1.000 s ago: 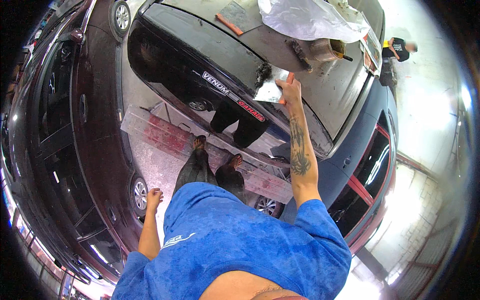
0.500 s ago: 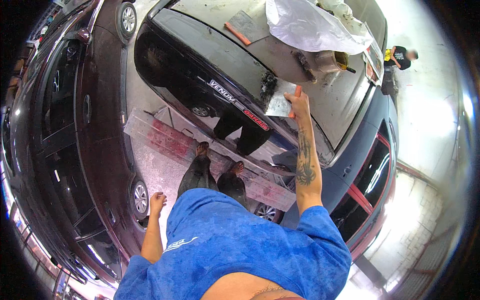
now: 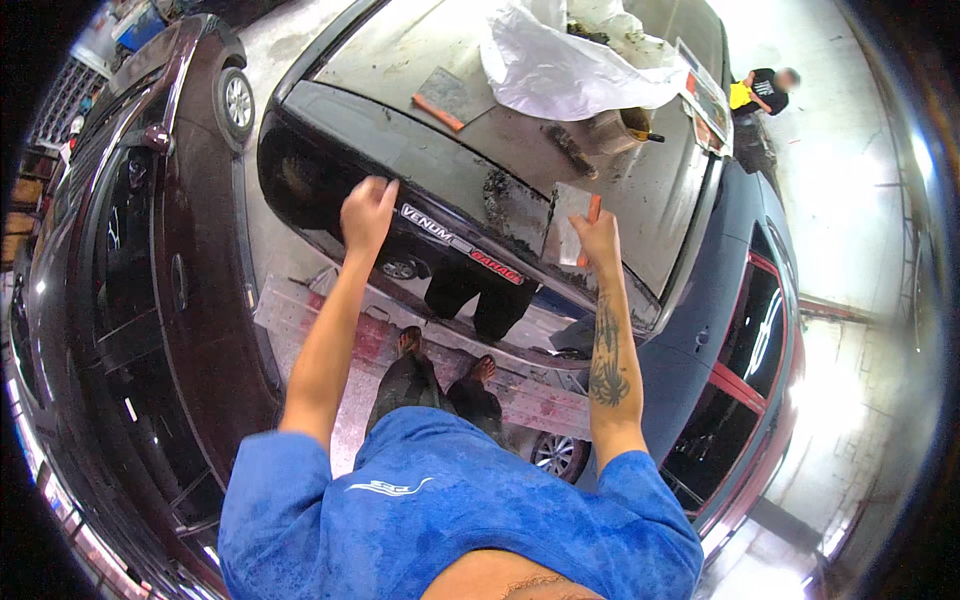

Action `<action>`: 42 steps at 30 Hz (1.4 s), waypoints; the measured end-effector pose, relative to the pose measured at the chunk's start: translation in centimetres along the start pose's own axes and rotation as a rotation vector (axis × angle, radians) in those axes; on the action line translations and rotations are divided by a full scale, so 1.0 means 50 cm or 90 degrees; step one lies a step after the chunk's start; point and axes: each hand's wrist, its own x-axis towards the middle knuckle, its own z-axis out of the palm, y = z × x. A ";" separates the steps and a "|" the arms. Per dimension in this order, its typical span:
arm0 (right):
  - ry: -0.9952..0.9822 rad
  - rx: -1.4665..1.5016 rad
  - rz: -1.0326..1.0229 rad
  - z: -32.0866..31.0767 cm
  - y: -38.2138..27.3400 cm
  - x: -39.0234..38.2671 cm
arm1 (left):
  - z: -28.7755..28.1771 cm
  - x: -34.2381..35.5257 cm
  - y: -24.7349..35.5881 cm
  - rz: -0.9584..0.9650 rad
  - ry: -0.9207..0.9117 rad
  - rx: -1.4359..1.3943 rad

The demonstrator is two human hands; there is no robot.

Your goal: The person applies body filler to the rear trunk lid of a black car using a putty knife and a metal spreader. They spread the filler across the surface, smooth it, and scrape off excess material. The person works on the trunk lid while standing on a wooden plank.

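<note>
In my right hand (image 3: 598, 238) is a wide flat filler spreader (image 3: 563, 212) with a metal blade and orange handle. Its blade lies against the roof edge of a dark car (image 3: 350, 120), beside a patch of dark wet residue (image 3: 512, 195). My left hand (image 3: 367, 215) is raised over the near side of that car, left of a sticker on the black panel. Its fingers are blurred and seen end-on, so their grip is unclear, and nothing shows in them. Farther off on the roof lies a second spreader (image 3: 452, 98) with an orange handle.
A white plastic sheet (image 3: 560, 65), a round container (image 3: 612, 130) and a dark brush-like block (image 3: 570, 152) rest on the roof. My feet stand on a red-stained plank (image 3: 520, 390). A dark red car (image 3: 200, 260) is on the left. Another person (image 3: 765, 95) stands at far right.
My left hand has risen from low beside me to over the car's near edge. The spreader stays in my right hand at the roof edge. The view has shifted slightly.
</note>
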 end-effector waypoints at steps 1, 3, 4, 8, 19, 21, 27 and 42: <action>0.006 -0.052 0.025 -0.008 -0.004 -0.014 | 0.040 0.085 0.037 0.002 -0.034 0.107; 0.015 -0.003 0.053 -0.021 -0.010 -0.043 | 0.116 0.194 0.108 -0.047 -0.041 0.220; 0.021 0.025 0.081 -0.024 -0.011 -0.056 | 0.140 0.228 0.133 -0.053 -0.045 0.280; 0.083 0.102 0.058 -0.047 0.004 -0.097 | 0.195 0.327 0.176 -0.132 -0.131 0.500; 0.154 0.270 0.104 -0.065 0.052 -0.164 | 0.243 0.427 0.178 -0.229 -0.307 0.631; 0.141 0.310 0.068 -0.054 0.051 -0.164 | 0.253 0.445 0.155 -0.277 -0.312 0.615; 0.132 0.339 0.054 -0.020 0.061 -0.152 | 0.254 0.564 0.064 -0.172 -0.503 0.281; 0.186 0.657 0.213 0.030 0.086 -0.167 | 0.177 0.199 0.182 -0.498 -0.398 -0.547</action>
